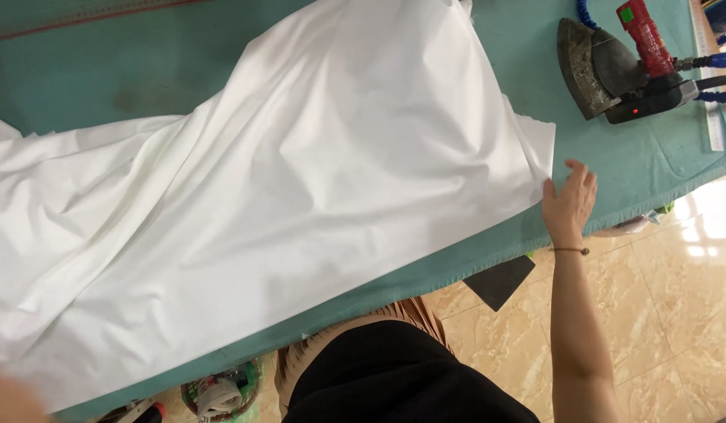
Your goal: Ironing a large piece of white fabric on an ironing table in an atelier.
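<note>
A large white cloth point(284, 188) lies rumpled across a teal padded ironing table point(637, 157). My right hand point(569, 202) rests flat with spread fingers at the cloth's right edge, touching its lower right corner and holding nothing. My left hand point(10, 398) shows only as a blurred patch at the bottom left corner, at the cloth's lower left end; whether it grips the cloth is unclear.
A steam iron point(613, 70) with a red handle and blue hoses rests on the table's far right. Below the table edge are a tiled floor point(676, 313), a dark flap point(500, 280) and a small basket of odds and ends point(222, 392).
</note>
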